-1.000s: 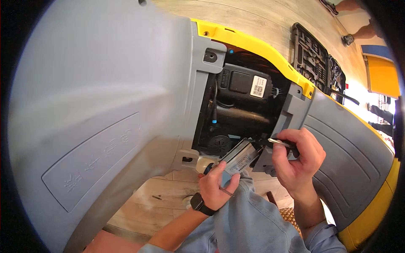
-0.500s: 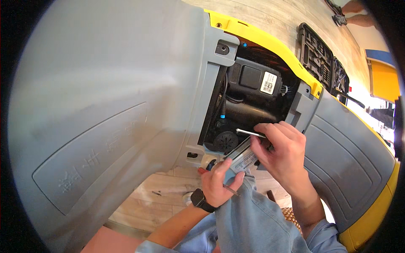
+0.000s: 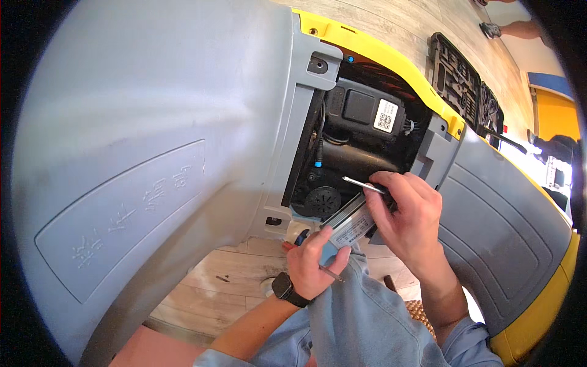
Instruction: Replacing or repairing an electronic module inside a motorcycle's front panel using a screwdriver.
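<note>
The silver module (image 3: 350, 229), a flat metal unit with a printed label on its face, is at the near edge of the open compartment (image 3: 367, 162), tilted so that its long side runs from lower left to upper right. Your left hand (image 3: 315, 266) has its fingers closed on the module's lower left end, and a thin metal rod (image 3: 333, 274) juts out beside your left thumb. Your right hand (image 3: 409, 211) is at the module's upper right end, its fingers pinched round a screwdriver (image 3: 359, 182) whose bright shaft points left over the compartment; you cannot tell from here whether that hand touches the module.

Inside the compartment, just left of the module, is a round black disc (image 3: 322, 202) with slots. Farther in you have a black box (image 3: 361, 110) bearing a white label (image 3: 386, 116), and a cable (image 3: 320, 144) with a blue end hangs to its left. A yellow rim (image 3: 379, 55) borders the far side, with a large grey panel (image 3: 153, 122) on your left and a ribbed grey panel (image 3: 501, 232) on your right. Beyond the rim, a black tool case (image 3: 455, 79) lies open on the wooden floor (image 3: 391, 12).
</note>
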Motion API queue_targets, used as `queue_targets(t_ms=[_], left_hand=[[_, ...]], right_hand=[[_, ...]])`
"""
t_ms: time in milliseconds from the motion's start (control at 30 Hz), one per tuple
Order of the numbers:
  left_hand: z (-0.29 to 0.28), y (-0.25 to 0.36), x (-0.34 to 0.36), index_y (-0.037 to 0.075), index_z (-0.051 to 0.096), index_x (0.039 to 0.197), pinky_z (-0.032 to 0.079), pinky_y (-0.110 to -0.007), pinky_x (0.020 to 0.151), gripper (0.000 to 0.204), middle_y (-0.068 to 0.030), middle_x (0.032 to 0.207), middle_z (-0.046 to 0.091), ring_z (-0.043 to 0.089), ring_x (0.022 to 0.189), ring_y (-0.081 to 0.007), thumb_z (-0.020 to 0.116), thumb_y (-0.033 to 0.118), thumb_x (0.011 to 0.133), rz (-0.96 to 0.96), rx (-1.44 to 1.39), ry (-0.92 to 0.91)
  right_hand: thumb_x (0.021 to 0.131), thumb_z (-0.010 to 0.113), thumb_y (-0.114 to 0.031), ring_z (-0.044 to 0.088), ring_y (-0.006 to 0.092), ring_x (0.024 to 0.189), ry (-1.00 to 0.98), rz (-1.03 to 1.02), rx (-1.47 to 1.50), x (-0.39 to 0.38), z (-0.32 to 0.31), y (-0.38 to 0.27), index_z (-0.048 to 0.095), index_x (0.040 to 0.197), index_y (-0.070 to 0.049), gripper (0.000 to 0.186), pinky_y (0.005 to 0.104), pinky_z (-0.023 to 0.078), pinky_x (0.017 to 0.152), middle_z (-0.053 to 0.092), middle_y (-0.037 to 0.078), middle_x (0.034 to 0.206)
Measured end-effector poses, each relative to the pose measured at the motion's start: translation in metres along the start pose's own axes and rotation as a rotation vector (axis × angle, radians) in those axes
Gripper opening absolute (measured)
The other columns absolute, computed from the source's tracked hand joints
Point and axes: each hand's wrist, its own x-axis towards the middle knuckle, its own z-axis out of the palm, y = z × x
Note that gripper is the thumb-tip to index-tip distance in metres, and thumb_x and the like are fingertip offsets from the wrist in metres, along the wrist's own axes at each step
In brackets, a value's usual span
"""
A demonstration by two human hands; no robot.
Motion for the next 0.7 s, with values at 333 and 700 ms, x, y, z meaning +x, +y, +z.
queue_targets(t_ms=[333,700], left_hand=[[-0.003,-0.004,-0.004,0.002,0.046,0.125,0.026,-0.027,0.041,0.063,0.0028,0.052,0.035,0.032,0.042,-0.0103,0.082,0.009,0.074,0.026,-0.002,-0.002],[0.001,-0.003,-0.004,0.002,0.046,0.126,0.026,-0.026,0.042,0.063,0.0027,0.057,0.037,0.032,0.045,-0.0091,0.082,0.008,0.074,0.013,0.000,0.010]], right_hand=[[0.073,0.077,-0.008,0.056,0.0259,0.067,-0.146,-0.190,-0.063,0.001,-0.004,0.001,0.064,0.093,-0.002,0.023,0.0365,0.047,0.059,0.059,0.008,0.073],[0.075,0.073,-0.010,0.055,0.0263,0.071,-0.157,-0.267,-0.024,0.006,0.005,0.006,0.061,0.092,-0.005,0.021,0.0372,0.048,0.062,0.053,0.007,0.076]])
